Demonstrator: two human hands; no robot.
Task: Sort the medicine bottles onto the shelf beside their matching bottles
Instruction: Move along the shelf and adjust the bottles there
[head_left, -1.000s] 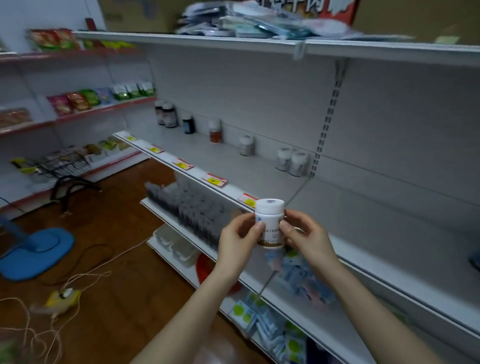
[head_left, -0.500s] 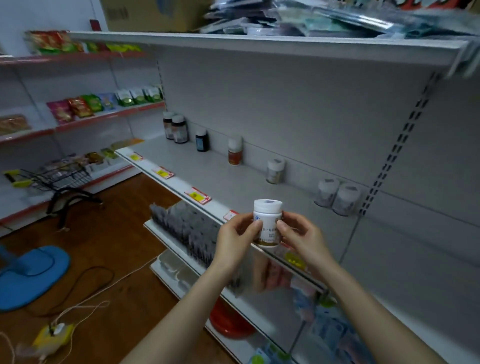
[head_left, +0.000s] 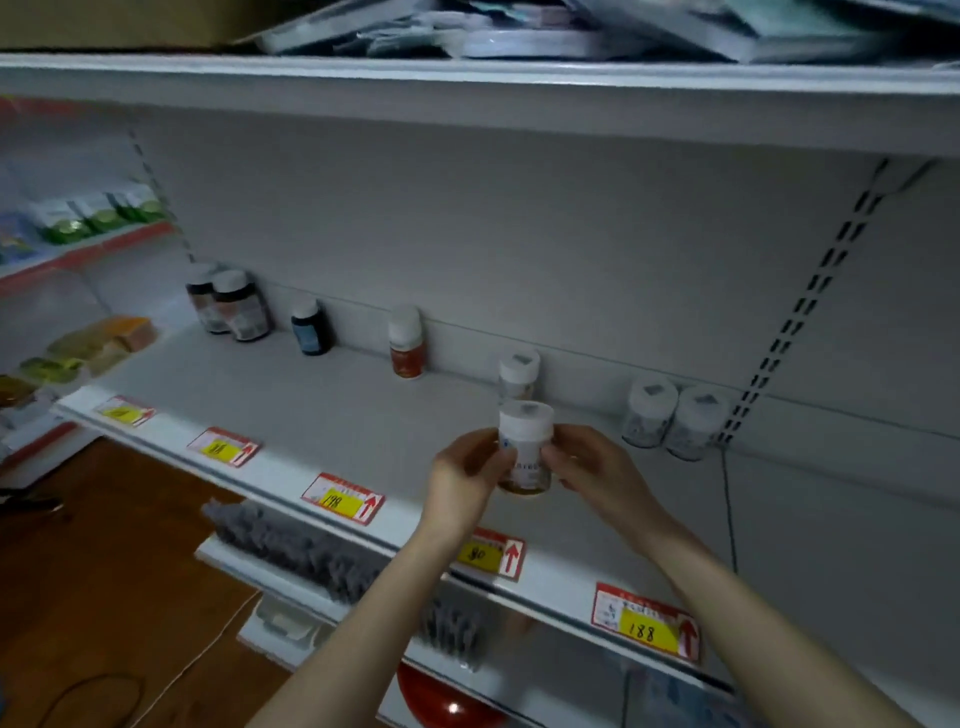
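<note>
I hold a white-capped medicine bottle (head_left: 524, 447) upright over the white shelf (head_left: 322, 415), my left hand (head_left: 465, 475) and my right hand (head_left: 589, 467) each pinching a side of it. Directly behind it, against the back wall, stands a similar white bottle (head_left: 518, 371). Two wider white bottles (head_left: 672, 418) sit together further right. To the left along the wall stand an orange-brown bottle (head_left: 407, 343), a small dark blue bottle (head_left: 309, 327) and two dark bottles (head_left: 228, 306).
Yellow-and-red price tags (head_left: 343, 499) line the shelf's front edge. The shelf above (head_left: 467, 78) carries piled packets. Below are grey items (head_left: 332, 561) and a red object (head_left: 441, 701). Snack packs fill the shelves at far left (head_left: 93, 218). Wooden floor lies lower left.
The view has moved closer to the shelf and turned right. Both hands have carried the bottle up and forward, now in front of the lone white bottle.
</note>
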